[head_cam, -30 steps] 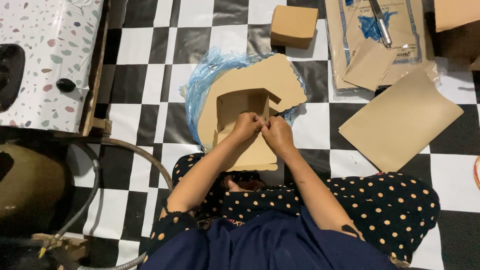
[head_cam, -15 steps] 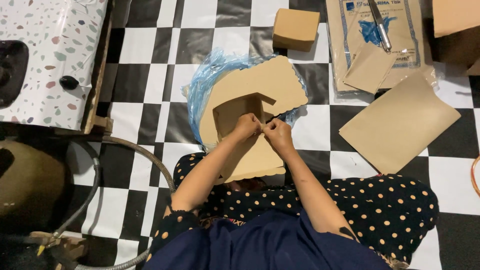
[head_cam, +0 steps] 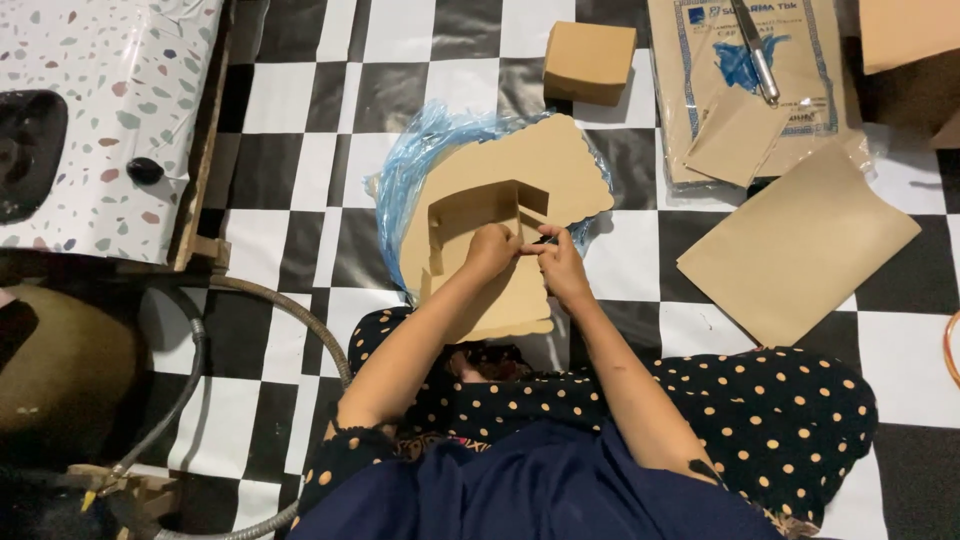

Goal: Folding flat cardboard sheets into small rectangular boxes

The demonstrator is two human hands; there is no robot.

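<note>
I sit on a black-and-white checked floor with a brown cardboard box blank point(head_cam: 470, 215) in front of my knees. Its side walls stand partly folded up, above a stack of flat scalloped-edge blanks point(head_cam: 560, 165) lying on blue plastic wrap point(head_cam: 405, 170). My left hand point(head_cam: 490, 248) and my right hand point(head_cam: 557, 262) meet at the blank's right wall, and both pinch a cardboard flap there. My forearms hide the near part of the blank.
A finished brown box point(head_cam: 590, 62) stands at the back. To the right lie a large flat cardboard sheet point(head_cam: 795, 240), a smaller sheet point(head_cam: 735, 135) and a plastic packet with a knife point(head_cam: 755, 50) on it. A speckled white board point(head_cam: 95, 120) and a metal hose point(head_cam: 290, 320) are on the left.
The half-folded blank has shifted slightly left and down and its walls stand more upright. Both hands stay pinched together on the flap.
</note>
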